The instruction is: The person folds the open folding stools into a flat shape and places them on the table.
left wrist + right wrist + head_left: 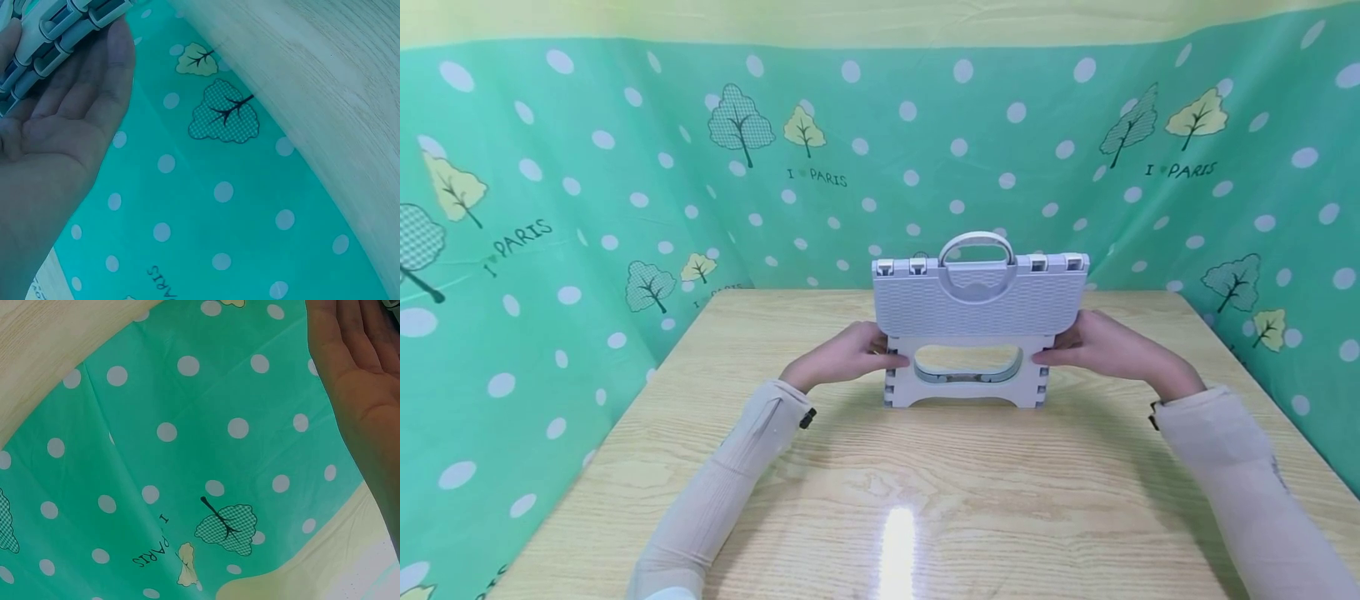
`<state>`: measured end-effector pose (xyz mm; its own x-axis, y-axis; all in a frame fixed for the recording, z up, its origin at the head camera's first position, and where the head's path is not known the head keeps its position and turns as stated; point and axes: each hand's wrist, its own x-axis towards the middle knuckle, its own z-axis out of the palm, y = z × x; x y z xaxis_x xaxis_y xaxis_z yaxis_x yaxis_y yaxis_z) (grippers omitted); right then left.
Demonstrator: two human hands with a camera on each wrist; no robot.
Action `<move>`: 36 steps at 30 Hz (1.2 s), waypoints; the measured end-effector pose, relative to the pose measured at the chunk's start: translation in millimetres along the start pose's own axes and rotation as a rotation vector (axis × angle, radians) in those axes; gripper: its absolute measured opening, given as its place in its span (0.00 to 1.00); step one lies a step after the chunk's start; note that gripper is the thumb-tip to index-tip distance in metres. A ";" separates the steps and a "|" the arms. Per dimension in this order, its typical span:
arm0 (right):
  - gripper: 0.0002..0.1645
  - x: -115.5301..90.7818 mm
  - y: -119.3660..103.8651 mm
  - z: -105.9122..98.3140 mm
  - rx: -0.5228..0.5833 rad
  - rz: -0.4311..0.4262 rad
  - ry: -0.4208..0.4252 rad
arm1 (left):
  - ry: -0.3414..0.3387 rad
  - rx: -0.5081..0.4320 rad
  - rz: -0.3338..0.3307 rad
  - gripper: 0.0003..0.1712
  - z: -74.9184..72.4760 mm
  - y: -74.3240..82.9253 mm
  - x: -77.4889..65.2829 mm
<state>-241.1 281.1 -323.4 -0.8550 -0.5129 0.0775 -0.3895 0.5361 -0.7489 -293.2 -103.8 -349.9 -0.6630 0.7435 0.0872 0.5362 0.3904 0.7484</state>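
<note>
A pale plastic folding stool [977,304] stands upright toward the back of the table. Its textured top panel hangs in front of the upper part, and a curved carry handle rises above. Below is a leg panel [904,392] with an oval opening. My left hand [847,357] grips its left side, thumb in front and the other fingers behind. On the opposite side my right hand [1101,348] holds the stool in the same way. Hinged edge pieces [47,47] show against the left fingers in the left wrist view. In the right wrist view the stool is mostly out of frame.
The wooden table [820,500] extends in front of the stool, with a bright light reflection near its front. A green dotted cloth [820,192] with printed trees hangs behind and along both sides.
</note>
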 end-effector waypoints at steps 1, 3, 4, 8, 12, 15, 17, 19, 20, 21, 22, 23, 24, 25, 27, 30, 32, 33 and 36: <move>0.38 0.2 -0.2 0.0 0.001 -0.002 0.000 | 0.001 0.003 0.003 0.25 0.0 -0.4 0.1; 0.38 0.8 -0.1 0.2 0.004 -0.010 -0.003 | 0.002 0.005 0.008 0.25 -0.1 -1.0 0.3; 0.38 1.1 0.1 0.4 0.008 -0.015 -0.006 | 0.001 0.006 0.009 0.26 -0.1 -1.2 0.3; 0.38 2.3 0.5 1.1 0.032 -0.034 -0.029 | -0.003 0.008 0.008 0.27 -0.6 -1.4 -0.6; 0.36 2.6 -0.6 1.0 0.035 -0.043 -0.055 | -0.011 0.001 -0.003 0.27 -1.2 -1.5 -1.5; 0.35 2.4 -1.8 0.5 0.007 -0.030 -0.072 | -0.022 -0.025 -0.015 0.26 -0.7 -2.4 -1.3; 0.35 2.1 -2.6 0.1 -0.016 -0.007 -0.087 | -0.028 -0.038 -0.026 0.23 0.3 -3.4 -0.9; 0.34 2.1 -2.9 -0.2 -0.026 0.023 -0.108 | -0.036 -0.053 -0.044 0.20 1.6 -4.4 -0.4; 0.33 2.2 -2.7 -0.5 -0.027 0.040 -0.121 | -0.041 -0.052 -0.054 0.18 2.2 -4.6 -0.1; 0.31 2.4 -2.4 -0.8 -0.031 0.054 -0.133 | -0.046 -0.050 -0.063 0.16 2.8 -4.6 0.0; 0.29 2.8 -1.6 -1.0 -0.033 0.066 -0.144 | -0.052 -0.048 -0.072 0.15 3.3 -4.4 0.2; 0.28 3.1 -0.7 -1.4 -0.033 0.076 -0.153 | -0.058 -0.046 -0.079 0.15 3.7 -3.9 0.3; 0.27 3.3 0.1 -1.8 -0.035 0.080 -0.160 | -0.065 -0.041 -0.085 0.14 3.9 -3.4 0.5; 0.26 3.5 0.7 -2.1 -0.036 0.087 -0.165 | -0.069 -0.036 -0.086 0.14 4.0 -2.7 0.6; 0.26 3.6 2.4 -3.1 -0.040 0.086 -0.167 | -0.068 -0.028 -0.084 0.14 3.9 -1.7 1.4; 0.26 3.5 4.3 -3.7 -0.025 0.083 -0.167 | -0.057 -0.022 -0.080 0.15 3.2 -1.0 2.6; 0.25 3.5 6.5 -2.9 -0.014 0.088 -0.175 | -0.056 -0.031 -0.084 0.17 3.2 -1.7 3.1; 0.26 3.3 7.8 -2.0 -0.010 0.087 -0.183 | -0.060 -0.035 -0.087 0.18 3.4 -1.9 3.1; 0.26 2.6 11.9 1.4 0.020 0.113 -0.219 | -0.091 -0.046 -0.106 0.18 5.1 -4.5 2.3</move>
<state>-247.5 285.3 -333.1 -0.7973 -0.5847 -0.1499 -0.2872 0.5859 -0.7578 -294.5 -101.1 -356.4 -0.6638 0.7461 -0.0524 0.4397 0.4460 0.7796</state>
